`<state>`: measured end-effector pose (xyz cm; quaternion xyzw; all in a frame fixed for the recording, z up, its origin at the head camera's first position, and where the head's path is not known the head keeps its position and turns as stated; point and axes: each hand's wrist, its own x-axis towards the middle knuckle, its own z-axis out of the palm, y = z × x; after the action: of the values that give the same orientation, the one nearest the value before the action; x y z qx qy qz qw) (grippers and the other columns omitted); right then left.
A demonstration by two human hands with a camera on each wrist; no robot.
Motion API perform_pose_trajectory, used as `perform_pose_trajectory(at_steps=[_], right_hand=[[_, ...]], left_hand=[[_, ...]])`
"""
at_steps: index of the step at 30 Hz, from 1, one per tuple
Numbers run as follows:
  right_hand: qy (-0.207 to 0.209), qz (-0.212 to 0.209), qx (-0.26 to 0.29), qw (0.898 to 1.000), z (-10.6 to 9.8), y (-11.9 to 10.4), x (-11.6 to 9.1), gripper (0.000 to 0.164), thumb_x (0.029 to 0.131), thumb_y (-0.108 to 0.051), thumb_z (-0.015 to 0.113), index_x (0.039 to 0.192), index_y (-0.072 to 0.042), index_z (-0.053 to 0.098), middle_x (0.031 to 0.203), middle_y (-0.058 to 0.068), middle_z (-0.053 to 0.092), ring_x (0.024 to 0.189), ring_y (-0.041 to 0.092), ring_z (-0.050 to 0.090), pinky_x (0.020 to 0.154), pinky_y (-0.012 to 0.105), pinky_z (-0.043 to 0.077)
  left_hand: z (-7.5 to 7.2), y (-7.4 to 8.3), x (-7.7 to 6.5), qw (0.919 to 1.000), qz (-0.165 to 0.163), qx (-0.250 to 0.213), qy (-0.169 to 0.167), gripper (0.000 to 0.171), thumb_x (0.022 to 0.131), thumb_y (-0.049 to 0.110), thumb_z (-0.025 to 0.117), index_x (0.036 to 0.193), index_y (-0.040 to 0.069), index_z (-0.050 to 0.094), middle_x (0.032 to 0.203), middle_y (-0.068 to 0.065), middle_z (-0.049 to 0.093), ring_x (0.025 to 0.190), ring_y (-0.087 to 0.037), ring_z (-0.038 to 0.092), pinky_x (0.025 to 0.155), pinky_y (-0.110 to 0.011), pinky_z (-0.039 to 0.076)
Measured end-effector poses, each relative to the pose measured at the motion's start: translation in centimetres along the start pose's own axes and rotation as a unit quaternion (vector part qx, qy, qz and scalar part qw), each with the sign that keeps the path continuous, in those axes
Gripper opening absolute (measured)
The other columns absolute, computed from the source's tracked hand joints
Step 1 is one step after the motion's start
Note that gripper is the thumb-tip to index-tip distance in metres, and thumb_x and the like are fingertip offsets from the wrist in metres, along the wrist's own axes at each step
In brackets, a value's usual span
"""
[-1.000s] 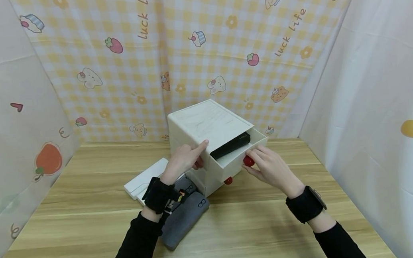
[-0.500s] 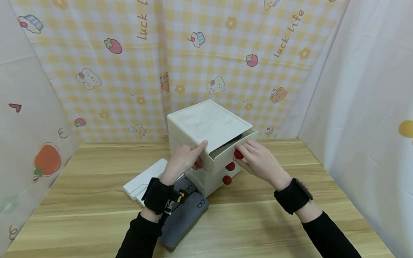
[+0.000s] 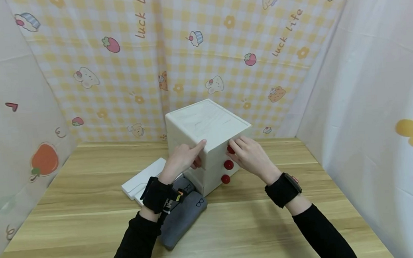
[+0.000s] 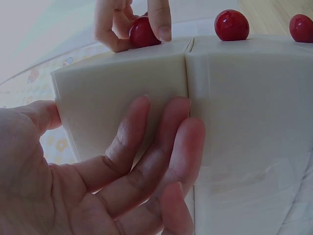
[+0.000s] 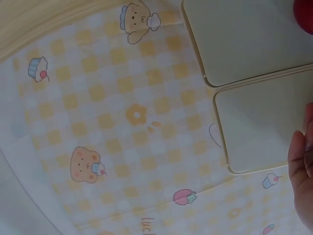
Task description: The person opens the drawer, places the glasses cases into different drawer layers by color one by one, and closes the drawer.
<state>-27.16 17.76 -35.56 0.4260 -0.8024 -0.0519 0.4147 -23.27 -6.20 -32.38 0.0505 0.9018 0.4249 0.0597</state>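
A white drawer cabinet (image 3: 207, 123) with a marbled top stands on the table, its drawers closed. My right hand (image 3: 251, 156) pinches the red round knob (image 4: 142, 32) of the top drawer (image 4: 124, 81), whose front sits flush with the cabinet. Two more red knobs, a middle one (image 3: 228, 164) and a lower one (image 3: 225, 179), line up below. Against the cabinet's left side my left hand (image 3: 183, 158) rests, thumb at the top edge and loosely bent fingers along the side wall. In the right wrist view, only part of the right hand (image 5: 302, 164) shows.
Two grey glasses cases, the nearer one (image 3: 184, 222) bearing a glasses print, lie by the cabinet's front left corner. White flat boxes (image 3: 143, 177) lie behind my left wrist. A yellow checked curtain (image 3: 124, 86) hangs behind the wooden table (image 3: 98, 228).
My right hand has pushed the top drawer in, moving left and away from me, until it closed. The black object inside is now hidden. The left hand has stayed in place.
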Motion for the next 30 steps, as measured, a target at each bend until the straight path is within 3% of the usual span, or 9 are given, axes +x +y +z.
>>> perform_pose_trajectory(at_steps=[5,10,15,18,22,24,27,30], right_hand=[[-0.001,0.008,0.016,1.000,0.1,0.0,0.0,0.035,0.080,-0.025,0.077,0.100,-0.001,0.060,0.082,0.008,0.064,0.071,0.020,0.055,0.063,0.029,0.046],[-0.024,0.040,0.090,0.995,-0.6,0.8,0.0,0.035,0.081,-0.026,0.075,0.103,-0.003,0.060,0.082,0.007,0.065,0.070,0.018,0.059,0.063,0.030,0.049],[-0.046,0.088,0.156,0.983,-2.0,2.7,0.5,0.021,0.086,-0.022,0.069,0.096,-0.004,0.062,0.080,0.007,0.067,0.069,0.018,0.063,0.059,0.030,0.050],[-0.072,0.153,0.156,0.973,-3.0,4.5,1.1,0.018,0.091,-0.022,0.063,0.090,-0.004,0.062,0.076,0.009,0.067,0.064,0.020,0.062,0.056,0.032,0.049],[-0.149,0.243,0.150,0.947,-3.9,7.1,2.0,0.028,0.097,-0.029,0.055,0.085,-0.004,0.061,0.064,0.007,0.059,0.055,0.018,0.052,0.053,0.031,0.042],[-0.198,0.266,0.164,0.929,-3.9,8.2,2.5,0.035,0.098,-0.034,0.052,0.081,-0.005,0.061,0.057,0.004,0.049,0.050,0.016,0.043,0.052,0.029,0.035],[-0.260,0.286,0.195,0.901,-3.7,9.3,3.3,0.043,0.098,-0.041,0.048,0.077,-0.008,0.065,0.057,0.003,0.049,0.052,0.015,0.040,0.054,0.028,0.032],[-0.315,0.300,0.217,0.874,-3.6,9.8,4.3,0.048,0.097,-0.047,0.047,0.080,-0.008,0.070,0.069,0.008,0.062,0.058,0.017,0.047,0.057,0.029,0.036]], left_hand=[[0.0,0.0,-0.2,1.0000,-0.004,-0.002,0.005,0.072,0.094,0.063,0.036,0.075,0.005,0.073,0.075,-0.008,0.073,0.078,-0.028,0.070,0.065,-0.026,0.043],[0.7,-0.1,-0.5,0.9989,-0.004,-0.031,0.036,0.074,0.094,0.064,0.034,0.071,0.005,0.071,0.069,-0.008,0.071,0.073,-0.029,0.070,0.061,-0.025,0.044],[2.7,-0.7,-1.7,0.9953,-0.011,-0.072,0.063,0.077,0.095,0.066,0.026,0.069,0.007,0.069,0.067,-0.006,0.069,0.068,-0.027,0.068,0.060,-0.026,0.045],[4.4,-1.1,-2.6,0.9939,-0.004,-0.073,0.082,0.078,0.096,0.066,0.022,0.069,0.009,0.068,0.067,-0.003,0.069,0.062,-0.021,0.066,0.062,-0.028,0.044],[7.0,-1.4,-3.7,0.9907,0.045,-0.083,0.098,0.074,0.100,0.056,0.023,0.068,0.006,0.068,0.065,-0.005,0.069,0.055,-0.013,0.060,0.061,-0.029,0.044],[8.2,-1.5,-4.0,0.9880,0.060,-0.119,0.079,0.072,0.101,0.053,0.025,0.070,0.003,0.068,0.067,-0.008,0.069,0.055,-0.015,0.062,0.061,-0.029,0.046],[9.8,-1.3,-3.8,0.9812,0.041,-0.187,0.019,0.069,0.101,0.052,0.028,0.080,0.000,0.067,0.075,-0.012,0.072,0.063,-0.022,0.068,0.060,-0.028,0.048],[11.1,-1.3,-3.1,0.9642,-0.004,-0.261,-0.048,0.064,0.100,0.052,0.030,0.095,-0.002,0.064,0.093,-0.017,0.073,0.079,-0.025,0.072,0.065,-0.031,0.051]])
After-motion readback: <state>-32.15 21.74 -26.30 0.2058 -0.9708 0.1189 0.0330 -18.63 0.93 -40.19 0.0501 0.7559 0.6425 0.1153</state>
